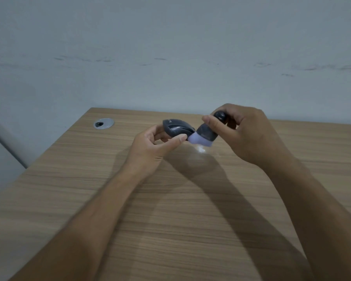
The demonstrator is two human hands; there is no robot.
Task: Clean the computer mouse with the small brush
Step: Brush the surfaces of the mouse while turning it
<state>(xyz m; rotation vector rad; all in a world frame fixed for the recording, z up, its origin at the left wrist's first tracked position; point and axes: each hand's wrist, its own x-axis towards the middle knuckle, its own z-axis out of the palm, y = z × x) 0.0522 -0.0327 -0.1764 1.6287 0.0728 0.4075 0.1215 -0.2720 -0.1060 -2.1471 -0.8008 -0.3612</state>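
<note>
Left hand (150,147) fingers (181,138) pinch computer mouse (177,129), lifted above counter (170,220). Right hand (245,134) clenched round small brush (208,131) handle.

Brush head touches mouse's right end, bristles aimed left and down. Mouse long axis runs left-right, tilted. Right hand nearer brush work; judgement: short strokes along axis next.

Mouse: dark glossy plastic, rounded. Bristles: pale lilac, soft tuft. Handle: dark, bulbous. Counter: matte wood grain, silver cable grommet (103,123) far-left.
</note>
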